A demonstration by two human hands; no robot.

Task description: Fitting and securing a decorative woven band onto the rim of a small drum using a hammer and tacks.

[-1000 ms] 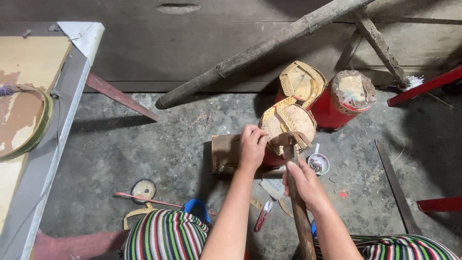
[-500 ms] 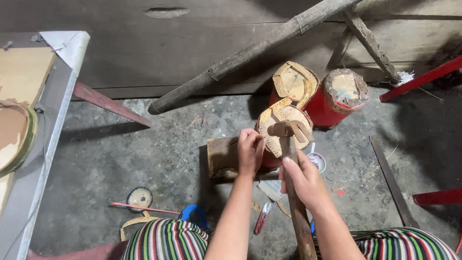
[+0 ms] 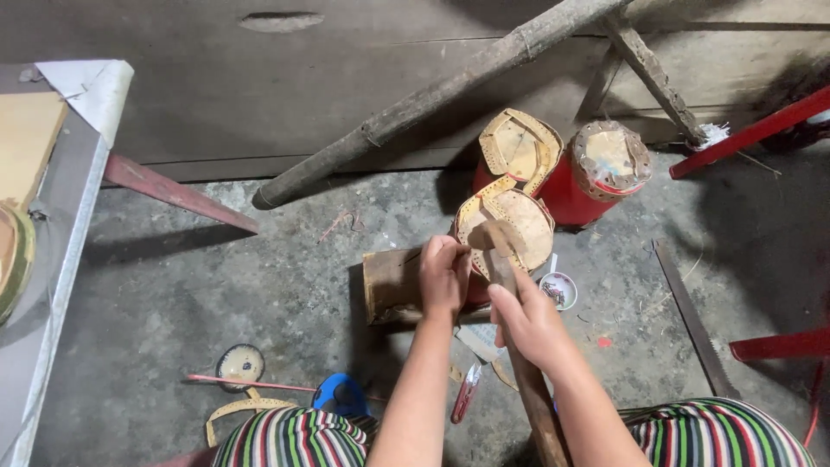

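Note:
A small red drum with a tan hide head (image 3: 519,227) rests on a wooden block (image 3: 391,284) on the concrete floor. My left hand (image 3: 443,275) is closed against the drum's near rim; whatever it pinches there is hidden. My right hand (image 3: 529,320) grips the long handle of a wooden mallet (image 3: 494,240), whose head lies on the drum skin. Two more red drums stand just behind: one with a loose hide patch (image 3: 517,147), one with a laced hide top (image 3: 610,160).
A thick pole (image 3: 432,95) leans across the back. A table edge (image 3: 60,225) is at the left. On the floor lie a small dish (image 3: 559,290), a round lid (image 3: 240,363), a pink stick (image 3: 246,384), a red-handled tool (image 3: 465,393) and a flat metal strip (image 3: 692,316).
The view has shifted slightly. My right hand has slid a little along the mallet handle and the mallet head sits lower on the drum skin. My left hand stays at the rim.

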